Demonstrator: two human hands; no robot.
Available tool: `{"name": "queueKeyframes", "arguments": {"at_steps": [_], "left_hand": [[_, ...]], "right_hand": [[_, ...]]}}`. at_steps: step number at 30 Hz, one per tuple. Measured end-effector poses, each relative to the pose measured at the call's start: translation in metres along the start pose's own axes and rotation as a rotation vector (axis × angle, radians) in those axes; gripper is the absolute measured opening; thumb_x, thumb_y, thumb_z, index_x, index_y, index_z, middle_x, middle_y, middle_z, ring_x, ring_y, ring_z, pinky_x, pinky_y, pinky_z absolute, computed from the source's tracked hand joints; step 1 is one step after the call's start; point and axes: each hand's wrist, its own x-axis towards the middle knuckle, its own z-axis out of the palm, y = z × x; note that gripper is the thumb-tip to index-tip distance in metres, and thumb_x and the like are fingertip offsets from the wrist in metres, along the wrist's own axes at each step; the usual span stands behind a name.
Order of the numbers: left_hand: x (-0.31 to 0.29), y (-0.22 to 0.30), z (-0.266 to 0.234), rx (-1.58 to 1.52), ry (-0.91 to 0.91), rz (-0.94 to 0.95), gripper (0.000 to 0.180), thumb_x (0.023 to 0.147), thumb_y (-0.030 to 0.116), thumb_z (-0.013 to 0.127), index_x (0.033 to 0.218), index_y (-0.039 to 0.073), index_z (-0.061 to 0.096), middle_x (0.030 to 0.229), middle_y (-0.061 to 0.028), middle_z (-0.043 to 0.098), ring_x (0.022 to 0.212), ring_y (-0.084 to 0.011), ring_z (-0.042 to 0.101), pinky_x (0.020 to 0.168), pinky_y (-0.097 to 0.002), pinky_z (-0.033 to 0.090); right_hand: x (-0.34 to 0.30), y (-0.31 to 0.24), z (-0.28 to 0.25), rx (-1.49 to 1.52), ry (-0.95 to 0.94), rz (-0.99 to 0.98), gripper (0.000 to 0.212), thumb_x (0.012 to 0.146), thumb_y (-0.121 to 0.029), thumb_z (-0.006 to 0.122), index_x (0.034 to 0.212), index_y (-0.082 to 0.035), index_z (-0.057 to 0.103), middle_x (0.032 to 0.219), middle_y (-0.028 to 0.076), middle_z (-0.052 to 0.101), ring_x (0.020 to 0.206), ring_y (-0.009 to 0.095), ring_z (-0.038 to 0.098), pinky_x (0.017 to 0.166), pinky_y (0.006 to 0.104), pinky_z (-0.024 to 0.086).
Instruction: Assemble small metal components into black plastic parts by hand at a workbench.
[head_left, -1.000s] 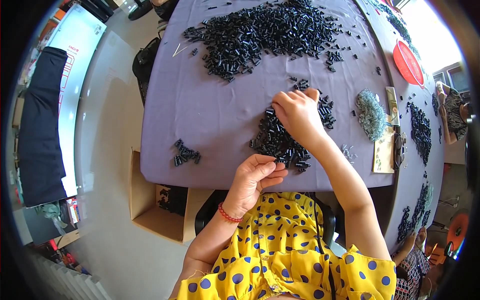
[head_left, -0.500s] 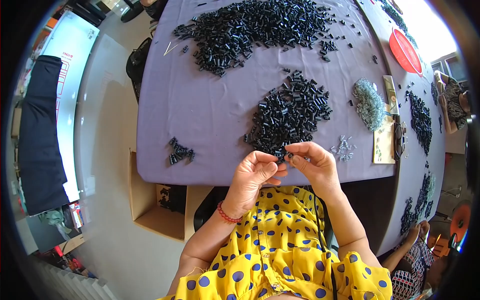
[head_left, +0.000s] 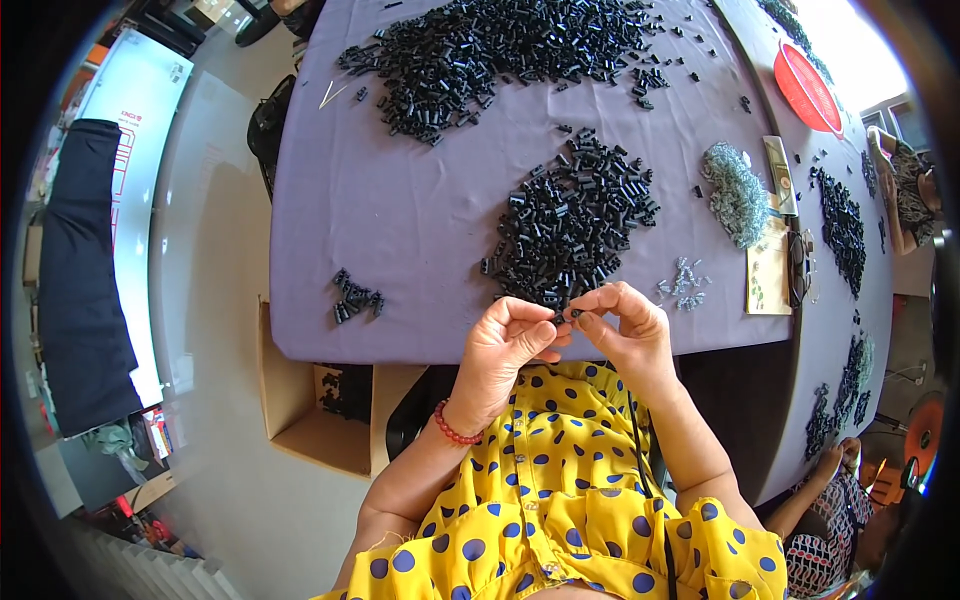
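At the table's front edge, my left hand (head_left: 500, 350) and my right hand (head_left: 630, 325) meet with fingertips pinched. Between the fingers of the left is a small black plastic piece (head_left: 558, 320). A dark, round-ended black piece (head_left: 577, 314) shows at the right thumb and forefinger; I cannot tell whether the two are joined. Just beyond my hands lies a pile of short black tubular pieces (head_left: 575, 220). A little cluster of black pieces (head_left: 355, 297) sits to the left. To the right are several small clear pieces (head_left: 684, 284).
A larger heap of black pieces (head_left: 510, 55) covers the far side of the purple tablecloth (head_left: 420, 210). Rightward lie a greyish translucent heap (head_left: 733, 195), a yellowish card (head_left: 768, 270), glasses (head_left: 800, 265) and a red basket (head_left: 808, 88). A cardboard box (head_left: 315, 440) stands below left. Other people sit right.
The view has shifted slightly, so the table and piles appear a little higher and further left. My hands keep their pinch at nearly the same place.
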Motion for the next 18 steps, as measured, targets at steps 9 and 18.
{"name": "queueKeyframes", "arguments": {"at_steps": [9,18], "left_hand": [[0.000,-0.002,0.000,-0.016,0.016,-0.028,0.016,0.099,0.010,0.068,0.111,0.003,0.060,0.105,-0.0113,0.073,0.098,-0.0185,0.072,0.084,-0.0292,0.060],[-0.002,-0.003,0.000,-0.015,0.020,-0.024,0.016,0.099,0.008,0.068,0.111,0.002,0.060,0.104,-0.0116,0.073,0.096,-0.0184,0.072,0.086,-0.0299,0.060]], "right_hand": [[0.004,-0.008,-0.001,-0.565,-0.004,-0.363,0.017,0.083,0.002,0.073,0.097,-0.007,0.071,0.089,0.002,0.069,0.084,0.021,0.065,0.095,0.0372,0.044],[-0.001,-0.004,0.001,0.146,-0.070,0.142,0.012,0.095,0.005,0.066,0.107,0.002,0.069,0.098,0.003,0.068,0.092,0.012,0.068,0.085,0.0257,0.055]]}}
